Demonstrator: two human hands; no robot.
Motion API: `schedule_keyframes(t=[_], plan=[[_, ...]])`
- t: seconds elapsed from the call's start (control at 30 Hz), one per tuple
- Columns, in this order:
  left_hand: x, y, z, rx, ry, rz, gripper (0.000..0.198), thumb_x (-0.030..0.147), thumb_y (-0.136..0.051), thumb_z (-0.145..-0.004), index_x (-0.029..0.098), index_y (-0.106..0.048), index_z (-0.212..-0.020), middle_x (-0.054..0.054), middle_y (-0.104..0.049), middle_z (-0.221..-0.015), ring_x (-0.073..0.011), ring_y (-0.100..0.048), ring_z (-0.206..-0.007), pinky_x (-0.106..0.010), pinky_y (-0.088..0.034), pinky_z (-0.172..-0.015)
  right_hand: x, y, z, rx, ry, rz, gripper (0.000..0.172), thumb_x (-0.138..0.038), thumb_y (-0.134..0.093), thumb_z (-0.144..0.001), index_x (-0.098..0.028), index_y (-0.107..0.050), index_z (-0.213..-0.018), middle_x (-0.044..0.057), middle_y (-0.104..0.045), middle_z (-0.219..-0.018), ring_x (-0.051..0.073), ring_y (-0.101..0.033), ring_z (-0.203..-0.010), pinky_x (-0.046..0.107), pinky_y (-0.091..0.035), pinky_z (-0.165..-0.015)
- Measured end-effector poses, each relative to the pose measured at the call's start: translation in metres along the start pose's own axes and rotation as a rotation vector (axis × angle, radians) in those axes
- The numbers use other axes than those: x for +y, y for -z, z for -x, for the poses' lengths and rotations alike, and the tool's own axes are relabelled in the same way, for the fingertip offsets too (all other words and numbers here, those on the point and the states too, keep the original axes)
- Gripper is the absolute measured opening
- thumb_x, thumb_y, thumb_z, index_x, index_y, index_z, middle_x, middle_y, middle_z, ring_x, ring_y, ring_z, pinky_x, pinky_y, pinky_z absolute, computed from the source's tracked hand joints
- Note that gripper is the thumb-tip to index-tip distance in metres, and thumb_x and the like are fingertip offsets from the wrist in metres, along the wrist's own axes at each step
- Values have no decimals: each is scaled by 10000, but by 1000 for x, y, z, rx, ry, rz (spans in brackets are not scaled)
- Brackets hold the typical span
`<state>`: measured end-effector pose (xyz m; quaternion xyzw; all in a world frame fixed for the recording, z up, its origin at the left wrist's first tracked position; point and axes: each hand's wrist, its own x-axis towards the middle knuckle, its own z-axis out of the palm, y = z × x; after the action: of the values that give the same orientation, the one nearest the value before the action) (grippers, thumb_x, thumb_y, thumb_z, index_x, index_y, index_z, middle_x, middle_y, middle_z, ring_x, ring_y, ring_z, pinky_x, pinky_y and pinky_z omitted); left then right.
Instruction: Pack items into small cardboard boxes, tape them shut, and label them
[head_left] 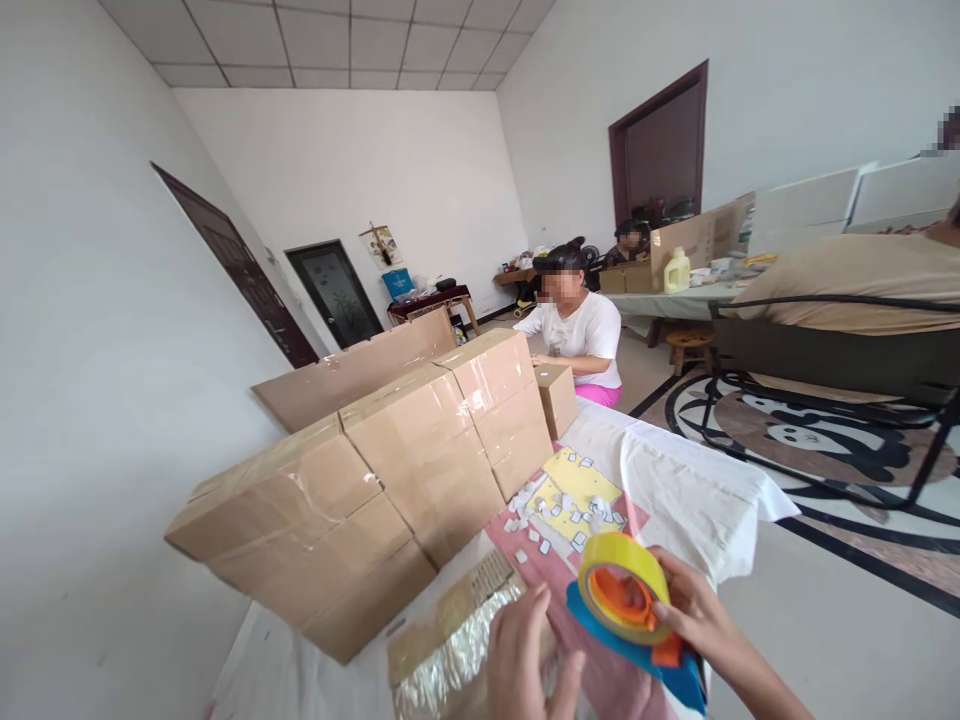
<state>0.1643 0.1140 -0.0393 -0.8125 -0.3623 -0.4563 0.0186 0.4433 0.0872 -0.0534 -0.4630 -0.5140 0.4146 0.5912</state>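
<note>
My right hand [686,595] grips a tape dispenser [630,620] with a blue body and orange parts, carrying a roll of yellow tape. Beside it, my left hand [521,655] has its fingers apart and holds nothing. A cardboard box [442,650] with shiny clear tape across its top lies below and left of that hand; whether the fingers touch it I cannot tell. Just beyond the tape, small white pieces are scattered over a yellow sheet [566,480] on a pink cloth [536,575].
A wall of stacked, taped cardboard boxes [390,470] stands along the table's left side. Across the table sits a person in a white top [585,330], by a smaller box [556,400]. White cloth [652,465] covers the table. Another person sits in a chair at right.
</note>
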Motion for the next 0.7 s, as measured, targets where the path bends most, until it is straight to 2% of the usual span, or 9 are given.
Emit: schedule_keyframes(t=[0.07,0.13,0.23,0.37,0.43,0.5,0.57,0.63,0.7], plan=[[20,3,-24,-307,47,214,640,406,-634,-902,217,-434,-1480,-136,-658,-1361,-288,-627,-1241,-484,-454,-1104,-10,-13,16,-122,-29,-72,602,-648,-758,-714,-224,-697,-1137,131,-729,-1052,325,-695,-942,416,-578,-832],[32,16,-42,-552,226,469,658,490,-672,-872,241,-481,-1450,-125,-667,-1335,-286,-630,-1220,-440,-476,-1066,-18,-23,28,-198,-67,-131,660,-676,-786,-665,-227,-713,-1144,133,-731,-1026,332,-693,-956,438,-569,-859],[38,34,-51,-699,480,847,715,652,-740,-751,213,-602,-1299,-120,-692,-1196,-277,-652,-1085,-367,-517,-929,-27,-34,37,-224,-126,-264,711,-700,-802,-611,-222,-730,-1132,143,-731,-1065,327,-697,-943,442,-566,-847],[30,27,-32,-647,588,1071,799,815,-718,-630,165,-665,-1091,-99,-683,-1002,-260,-628,-976,-368,-503,-876,-38,-49,42,-376,-237,-467,754,-701,-815,-576,-177,-733,-1113,127,-750,-923,289,-709,-807,406,-560,-783],[23,16,-22,-609,605,1090,831,865,-645,-652,160,-669,-1091,-108,-683,-1009,-258,-627,-976,-386,-500,-893,-37,-57,46,-483,-265,-502,735,-729,-822,-539,-157,-746,-993,105,-731,-736,282,-702,-720,393,-554,-741],[19,9,-16,-603,629,1074,832,871,-586,-701,165,-661,-1136,-119,-690,-1047,-257,-638,-983,-392,-501,-898,-31,-66,52,-492,-286,-524,692,-756,-802,-557,-163,-738,-907,96,-707,-638,276,-690,-657,372,-543,-672],[22,5,-13,-538,685,916,709,795,-574,-789,188,-643,-1149,-112,-693,-1065,-251,-643,-994,-391,-499,-905,-24,-74,57,-341,-295,-548,622,-740,-754,-661,-180,-724,-929,88,-709,-629,250,-674,-617,337,-519,-612],[32,0,-5,-368,730,635,492,670,-515,-904,209,-652,-1008,-93,-677,-959,-242,-639,-939,-399,-496,-890,-19,-80,56,-95,-274,-526,523,-686,-704,-774,-196,-706,-959,77,-717,-656,219,-650,-590,313,-500,-585],[47,-9,10,-202,674,397,447,581,-413,-967,225,-643,-826,-87,-618,-834,-253,-620,-857,-422,-501,-846,-17,-83,52,123,-234,-447,472,-657,-693,-812,-199,-694,-926,82,-726,-711,226,-657,-629,326,-515,-610]])
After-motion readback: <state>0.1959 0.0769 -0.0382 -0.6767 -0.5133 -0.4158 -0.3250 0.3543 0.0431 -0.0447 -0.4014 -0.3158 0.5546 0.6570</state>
